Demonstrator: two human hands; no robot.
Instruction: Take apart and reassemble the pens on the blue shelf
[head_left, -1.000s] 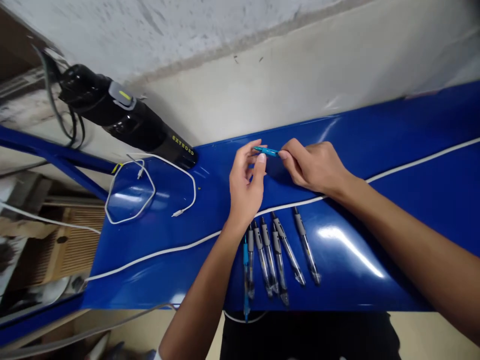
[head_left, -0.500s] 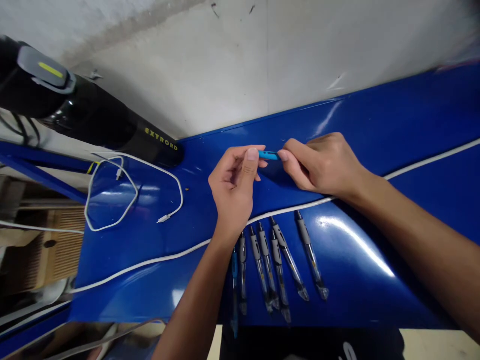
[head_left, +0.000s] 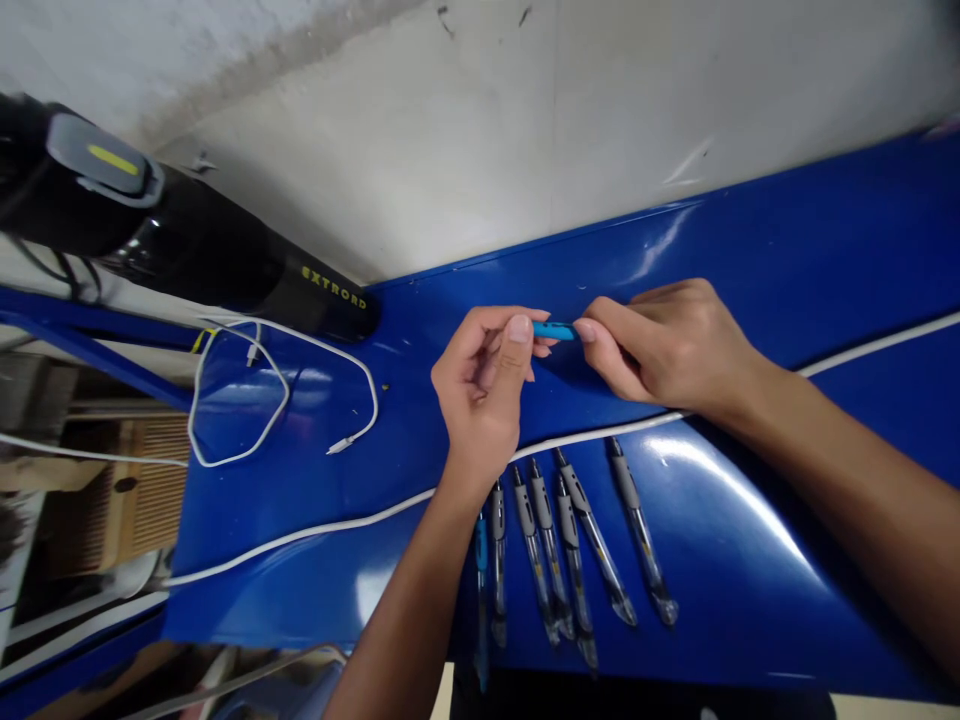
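Between both hands, above the blue table, is a blue pen; only a short stretch of its grip shows, the rest is hidden by fingers. My left hand is closed on its left end, thumb on top. With thumb and curled fingers, my right hand pinches the right end. Below the hands, several clear pens with grey grips lie roughly side by side, tips toward the wall. Left of them, partly beside my left forearm, lies another blue-gripped pen.
A white cable crosses the blue table under my hands. At left a coiled white charging cable lies near a tall black bottle-like object. The wall borders the table's far edge. A slatted wooden piece sits beyond the left edge.
The whole view has shifted slightly, with everything appearing a little lower and further right. Both hands keep the same hold on the blue pen.
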